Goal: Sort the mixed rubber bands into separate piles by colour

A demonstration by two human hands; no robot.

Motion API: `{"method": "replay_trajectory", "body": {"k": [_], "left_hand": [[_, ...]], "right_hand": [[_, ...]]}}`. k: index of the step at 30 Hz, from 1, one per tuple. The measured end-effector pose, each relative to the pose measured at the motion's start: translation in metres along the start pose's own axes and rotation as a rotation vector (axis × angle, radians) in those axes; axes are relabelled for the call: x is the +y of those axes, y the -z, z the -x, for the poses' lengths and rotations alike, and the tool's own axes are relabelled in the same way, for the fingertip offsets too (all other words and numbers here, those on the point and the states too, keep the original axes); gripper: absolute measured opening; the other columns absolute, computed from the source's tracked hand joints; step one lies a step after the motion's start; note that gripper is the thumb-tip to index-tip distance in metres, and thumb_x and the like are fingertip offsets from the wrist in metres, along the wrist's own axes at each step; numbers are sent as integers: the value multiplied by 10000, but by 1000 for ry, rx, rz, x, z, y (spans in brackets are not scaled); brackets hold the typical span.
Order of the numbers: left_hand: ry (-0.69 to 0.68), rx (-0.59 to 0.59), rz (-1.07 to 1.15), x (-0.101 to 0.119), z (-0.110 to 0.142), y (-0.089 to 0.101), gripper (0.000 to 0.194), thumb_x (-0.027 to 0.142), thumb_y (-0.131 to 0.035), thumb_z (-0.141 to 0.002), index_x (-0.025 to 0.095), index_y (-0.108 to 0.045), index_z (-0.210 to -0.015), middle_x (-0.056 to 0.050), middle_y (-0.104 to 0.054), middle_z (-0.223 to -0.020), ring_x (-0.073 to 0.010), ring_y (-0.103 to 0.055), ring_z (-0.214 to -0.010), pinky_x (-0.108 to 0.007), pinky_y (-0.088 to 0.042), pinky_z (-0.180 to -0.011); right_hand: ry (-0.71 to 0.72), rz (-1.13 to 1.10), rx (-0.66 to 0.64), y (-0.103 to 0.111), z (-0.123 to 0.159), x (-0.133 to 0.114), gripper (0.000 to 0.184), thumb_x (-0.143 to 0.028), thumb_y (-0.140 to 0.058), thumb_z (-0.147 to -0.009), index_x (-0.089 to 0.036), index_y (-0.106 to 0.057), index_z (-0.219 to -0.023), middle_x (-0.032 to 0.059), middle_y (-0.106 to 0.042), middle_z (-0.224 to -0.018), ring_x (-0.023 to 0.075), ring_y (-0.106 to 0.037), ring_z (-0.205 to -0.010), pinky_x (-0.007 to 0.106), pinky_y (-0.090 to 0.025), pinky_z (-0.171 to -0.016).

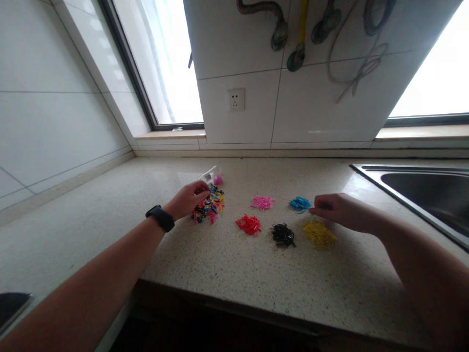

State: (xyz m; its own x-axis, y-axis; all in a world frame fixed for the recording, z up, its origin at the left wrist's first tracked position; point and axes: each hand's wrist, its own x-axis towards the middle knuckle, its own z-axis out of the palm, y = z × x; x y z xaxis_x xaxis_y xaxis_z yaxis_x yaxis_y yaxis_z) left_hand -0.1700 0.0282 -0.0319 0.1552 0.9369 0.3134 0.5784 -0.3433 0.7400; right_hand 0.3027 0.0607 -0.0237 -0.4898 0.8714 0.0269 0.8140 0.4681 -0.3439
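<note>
My left hand (189,198), a dark watch on its wrist, rests at the mixed pile of small, thin multicoloured pieces (209,208). Its fingers are curled together at the pile's upper left side; what they hold, if anything, is hidden. Between the blue pile (300,204) and the yellow pile (318,233) is my right hand (331,209), thumb and fingers pinched close to the blue pieces. Anything in that pinch is too small to make out. Pink (262,202), red (248,224) and black (283,235) piles lie between the hands. The pieces resemble little clips or bands.
A clear plastic bag (207,174) with a pink item (218,179) lies behind the mixed pile. The steel sink (406,188) is set into the speckled counter (205,264) at right. A tiled wall with a socket (236,99) and pipes stands behind.
</note>
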Motion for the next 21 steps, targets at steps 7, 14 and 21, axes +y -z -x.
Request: {"method": "replay_trajectory", "body": {"k": [7, 14, 21], "left_hand": [[68, 14, 86, 0, -1, 0, 178, 340, -628, -867, 165, -621, -894, -6, -625, -776, -121, -549, -660, -257, -430, -604], [100, 70, 134, 13, 0, -1, 162, 319, -631, -838, 157, -623, -851, -12, -615, -751, -113, -511, -624, -244, -384, -550], [178, 102, 303, 16, 0, 0, 164, 309, -661, -819, 156, -619, -857, -6, -604, -773, -102, -514, -618, -246, -410, -559]], "right_hand": [[6, 7, 5, 0, 0, 1, 584, -749, -460, -881, -206, -530, -679, -9, -476, -600, 138, -387, -571, 286, -288, -539], [14, -4, 23, 1, 0, 0, 571, -742, -495, -869, -205, -532, -677, -5, -484, -604, 140, -378, -578, 287, -296, -542], [29, 12, 33, 1, 0, 2, 580, -750, -466, -877, -211, -524, -671, -8, -487, -595, 142, -381, -570, 292, -295, -543]]}}
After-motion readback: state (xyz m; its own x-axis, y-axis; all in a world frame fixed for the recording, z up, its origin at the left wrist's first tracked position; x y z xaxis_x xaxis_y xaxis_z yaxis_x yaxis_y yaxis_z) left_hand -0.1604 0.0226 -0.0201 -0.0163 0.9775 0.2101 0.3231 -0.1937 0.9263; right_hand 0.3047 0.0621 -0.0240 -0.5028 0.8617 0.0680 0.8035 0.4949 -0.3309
